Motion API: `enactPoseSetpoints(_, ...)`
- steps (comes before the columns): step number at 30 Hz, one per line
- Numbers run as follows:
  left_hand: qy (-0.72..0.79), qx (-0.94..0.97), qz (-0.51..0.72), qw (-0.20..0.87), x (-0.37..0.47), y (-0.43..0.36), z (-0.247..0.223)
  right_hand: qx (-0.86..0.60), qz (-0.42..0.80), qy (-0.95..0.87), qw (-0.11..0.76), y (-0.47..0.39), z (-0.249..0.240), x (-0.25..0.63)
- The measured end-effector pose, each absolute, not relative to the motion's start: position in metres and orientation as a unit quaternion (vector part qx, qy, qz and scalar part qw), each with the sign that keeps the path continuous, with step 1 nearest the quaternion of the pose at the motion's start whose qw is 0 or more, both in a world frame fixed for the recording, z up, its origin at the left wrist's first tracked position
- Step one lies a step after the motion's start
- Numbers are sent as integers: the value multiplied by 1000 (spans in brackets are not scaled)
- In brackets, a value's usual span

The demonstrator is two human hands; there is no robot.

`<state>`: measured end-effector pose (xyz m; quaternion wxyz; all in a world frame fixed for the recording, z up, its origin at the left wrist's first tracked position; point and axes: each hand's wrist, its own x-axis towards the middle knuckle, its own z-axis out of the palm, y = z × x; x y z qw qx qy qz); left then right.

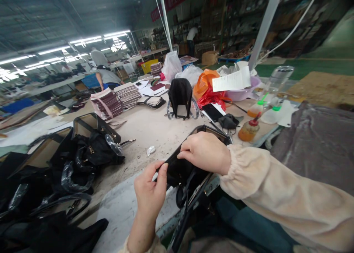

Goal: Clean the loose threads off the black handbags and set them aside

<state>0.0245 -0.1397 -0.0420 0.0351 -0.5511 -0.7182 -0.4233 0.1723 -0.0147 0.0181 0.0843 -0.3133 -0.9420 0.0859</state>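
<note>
A black handbag (177, 172) is tilted at the front edge of the worktable (141, 146), its opening turned upward. My left hand (152, 188) pinches the near left corner of the bag's rim between thumb and fingers. Above the opening, my right hand (204, 151) has its fingers curled onto the bag's upper edge. Part of the rim and the right fingertips are hidden behind that hand. Straps dangle below the bag over the table edge. Another black bag (180, 94) stands upright farther back, plastic wrap around its handles.
Several black bags (91, 146) crowd the left side. Stacked maroon-edged pieces (107, 104) lie behind. To the right are a phone (212, 112), a glue bottle (249, 129), an orange plastic bag (206, 84) and a purple basin (245, 92). A co-worker (107, 74) bends over farther back.
</note>
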Motion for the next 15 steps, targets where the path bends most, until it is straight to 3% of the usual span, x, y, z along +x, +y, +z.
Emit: enactPoseSetpoints(15, -716, -547, -434, 13, 28, -139, -40, -347, 88, -930, 86, -13, 17, 173)
